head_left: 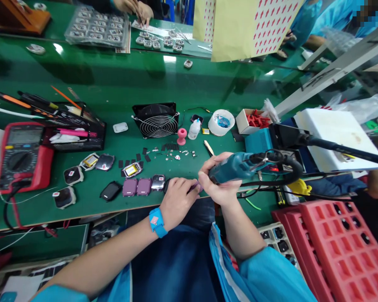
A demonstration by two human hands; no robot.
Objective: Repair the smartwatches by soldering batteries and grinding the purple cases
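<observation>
My right hand [219, 178] is wrapped round a teal corded power tool [231, 167] lying almost level; its exact kind is unclear. Close to its front end, my left hand [179, 195] is closed on a small purple case [195, 186], mostly hidden by the fingers. A blue wrist strap [158, 222] circles my left wrist. To the left of this hand, a watch body with a sticker [158, 182] lies beside two purple watch cases [137, 187] and a black watch case [111, 191]. Above them is an opened watch with its battery showing [132, 169].
A fan [156, 120], pink stamp-like piece [182, 136], dropper bottle [194, 129] and white tub [221, 122] stand behind. A red multimeter [23, 157] is left; red foam trays [346, 239] are right. Another person's hands [138, 10] work across the bench.
</observation>
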